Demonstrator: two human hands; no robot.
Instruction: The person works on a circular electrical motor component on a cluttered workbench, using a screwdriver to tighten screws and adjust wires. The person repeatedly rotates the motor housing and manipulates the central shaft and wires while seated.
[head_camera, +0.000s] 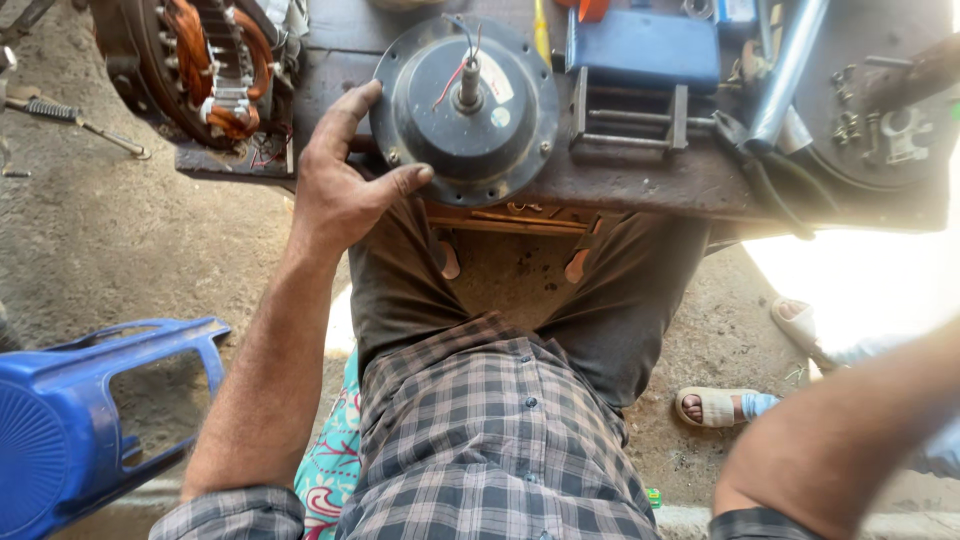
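While seated, left hand (335, 195) grips motor housing (465, 110) (round, dark)

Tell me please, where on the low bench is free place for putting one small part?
Little. A bare strip of the bench runs along its near edge, below the metal frame, between the round motor housing and the pliers. The far side is crowded with tools. The left hand grips the housing's left rim.
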